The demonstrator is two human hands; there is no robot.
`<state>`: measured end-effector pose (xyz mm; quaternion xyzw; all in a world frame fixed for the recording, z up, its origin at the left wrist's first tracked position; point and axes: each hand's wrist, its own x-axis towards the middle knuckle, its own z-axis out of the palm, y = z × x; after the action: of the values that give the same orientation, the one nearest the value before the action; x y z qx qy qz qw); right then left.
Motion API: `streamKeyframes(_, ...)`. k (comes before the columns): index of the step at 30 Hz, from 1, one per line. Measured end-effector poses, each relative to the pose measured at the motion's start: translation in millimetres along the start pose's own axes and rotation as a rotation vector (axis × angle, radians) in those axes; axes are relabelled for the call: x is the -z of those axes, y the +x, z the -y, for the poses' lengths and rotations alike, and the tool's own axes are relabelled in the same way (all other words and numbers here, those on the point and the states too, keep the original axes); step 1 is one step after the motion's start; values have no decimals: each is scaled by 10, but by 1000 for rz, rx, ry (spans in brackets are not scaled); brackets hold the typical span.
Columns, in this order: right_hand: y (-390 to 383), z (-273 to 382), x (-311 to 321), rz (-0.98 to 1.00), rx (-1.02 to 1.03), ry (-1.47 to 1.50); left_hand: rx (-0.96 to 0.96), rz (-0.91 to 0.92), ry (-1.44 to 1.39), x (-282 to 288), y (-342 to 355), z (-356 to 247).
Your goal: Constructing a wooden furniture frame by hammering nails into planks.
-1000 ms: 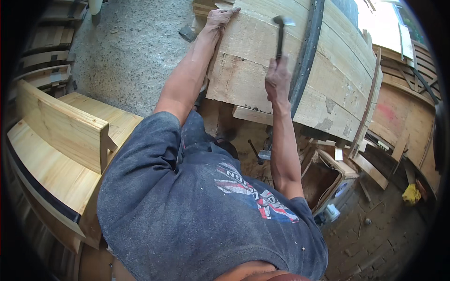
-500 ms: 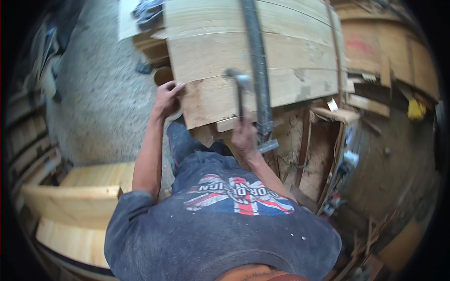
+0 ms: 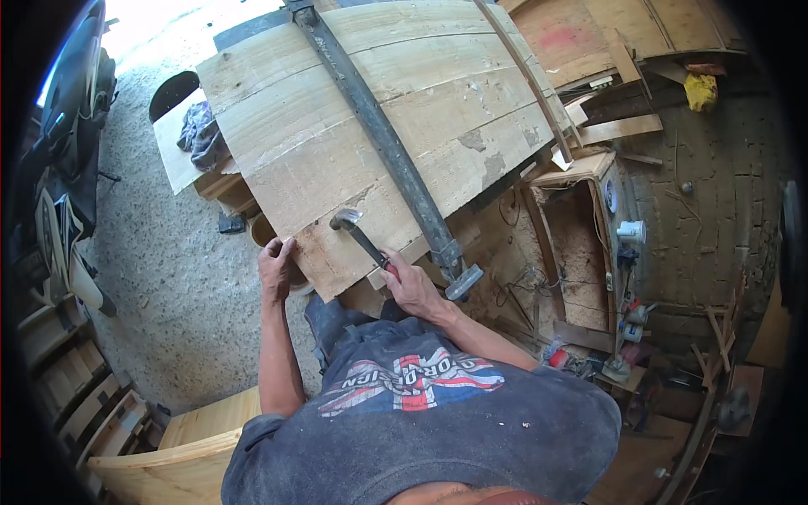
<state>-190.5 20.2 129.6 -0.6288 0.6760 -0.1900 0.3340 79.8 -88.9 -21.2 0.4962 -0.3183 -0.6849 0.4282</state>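
Note:
A claw hammer [image 3: 367, 244] with a dark shaft and red grip is in my right hand [image 3: 414, 293], whose fingers wrap round the grip near the panel's front edge. Its metal head is over the near left part of a wide panel of pale wooden boards [image 3: 278, 177]. At the panel's left edge, close to the near corner, my left hand [image 3: 275, 268] has its fingers closed on the wood; the fingers under the edge are partly hidden. A long dark metal bar clamp [image 3: 370, 130] lies across the boards, its handle end [image 3: 465, 283] jutting past the front edge.
A second thin bar [image 3: 526, 76] crosses the panel's right side. At left, a grey cloth [image 3: 200, 135] lies on a pale board. An open wooden cabinet [image 3: 572, 244] stands to the right. Behind lie wooden sheets and a yellow item [image 3: 700, 93]. A curved wooden piece [image 3: 168, 459] is at lower left.
The view has turned, so the panel now lies slanted. The hammer, blurred and upright before, now tilts left with its head lower over the boards. My left hand stays at the panel's edge.

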Motion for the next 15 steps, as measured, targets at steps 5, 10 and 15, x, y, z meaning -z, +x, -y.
streamKeyframes(5, 264, 273, 311, -70, -18, 136, -90, -12, -72, 151, 179, -181)
streamKeyframes(10, 714, 484, 1108, -285, 0, 150, -602, -590, 423, -243, 893, -1261)
streamKeyframes(15, 852, 767, 2097, -596, 61, 174, -869, -16, 706, -1724, 1314, -1902)
